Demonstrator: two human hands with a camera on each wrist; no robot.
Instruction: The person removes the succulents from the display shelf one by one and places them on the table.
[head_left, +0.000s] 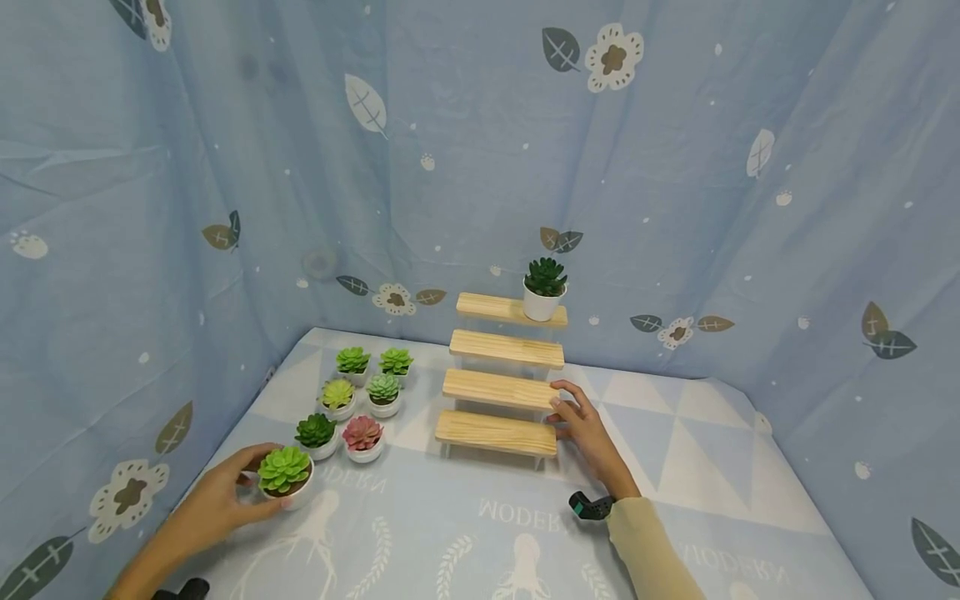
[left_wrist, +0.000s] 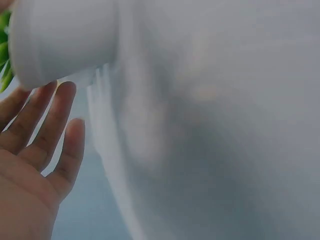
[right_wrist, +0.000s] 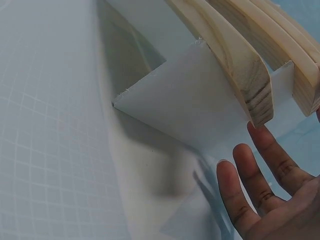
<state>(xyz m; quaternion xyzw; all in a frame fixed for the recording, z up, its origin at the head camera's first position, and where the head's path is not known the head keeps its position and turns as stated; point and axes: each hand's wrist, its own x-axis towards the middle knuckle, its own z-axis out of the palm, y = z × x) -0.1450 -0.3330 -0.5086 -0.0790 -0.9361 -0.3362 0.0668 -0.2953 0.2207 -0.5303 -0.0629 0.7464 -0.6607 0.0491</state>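
Note:
A small light-green succulent (head_left: 284, 470) in a white pot (left_wrist: 65, 40) is gripped by my left hand (head_left: 222, 493), its thumb at the near side and fingers behind. Whether the pot touches the cloth I cannot tell. To the right stands a four-step wooden display stand (head_left: 498, 432) with pale side panels (right_wrist: 195, 85). My right hand (head_left: 588, 429) touches its right side at the lower steps; in the right wrist view its fingertips (right_wrist: 257, 131) meet a board's end, fingers loosely extended. A dark-green succulent in a white pot (head_left: 542, 302) sits on the top step's right end.
Several other potted succulents stand in two rows left of the stand, among them a pink one (head_left: 363, 437), a dark-green one (head_left: 316, 432) and a yellow-green one (head_left: 338, 395). A patterned cloth (head_left: 420, 517) covers the table. Blue curtains (head_left: 480, 167) rise behind and at both sides.

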